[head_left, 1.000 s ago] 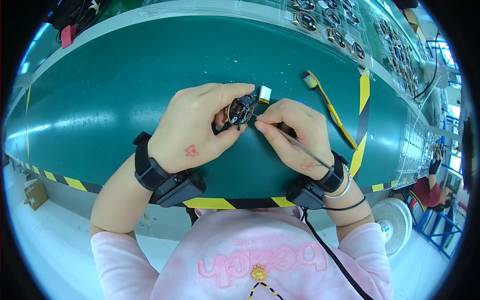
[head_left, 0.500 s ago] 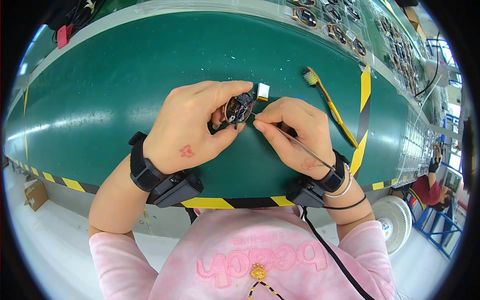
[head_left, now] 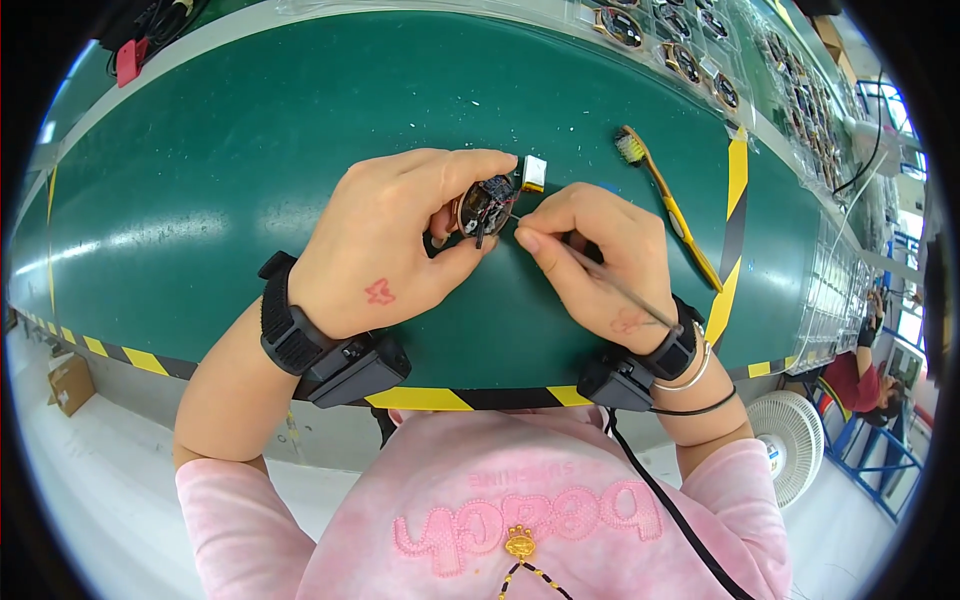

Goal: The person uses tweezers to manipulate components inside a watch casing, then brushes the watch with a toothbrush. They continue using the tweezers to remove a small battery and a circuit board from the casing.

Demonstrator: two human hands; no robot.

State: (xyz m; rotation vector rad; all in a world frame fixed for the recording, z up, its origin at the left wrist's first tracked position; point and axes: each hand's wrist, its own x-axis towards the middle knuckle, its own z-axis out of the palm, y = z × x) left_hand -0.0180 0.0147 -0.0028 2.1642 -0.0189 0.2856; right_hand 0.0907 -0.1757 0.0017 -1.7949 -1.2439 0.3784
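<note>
Watch body (head_left: 487, 207): round, its inner parts facing up, held at the left hand's fingertips just above the bench.
Left hand (head_left: 388, 240): thumb and forefinger clamped on opposite sides of the watch body's rim, other fingers curled beneath.
Right hand (head_left: 605, 258): thumb and forefinger pinched together on a thin rod (head_left: 625, 290), just right of the watch body.
Rod tip: at the watch body's right edge; whether it touches, I cannot tell.
Hidden: the watch body's left side, behind the left fingers; its small dark parts and wires blur together.
Silver cell (head_left: 535, 173): yellow-edged block just beyond the left forefinger's tip; any wire joining it to the watch body is too small to make out.
Toothbrush (head_left: 668, 210): yellow-handled, on the bench, right of the right hand and well apart from the rod tip.
Striped tape (head_left: 736, 200): farther right, past the toothbrush.
Green bench (head_left: 250, 130): under both hands, pale specks beyond the grip.
Clear trays (head_left: 655, 55): far ahead to the right, holding round watches, cut off at the top.
</note>
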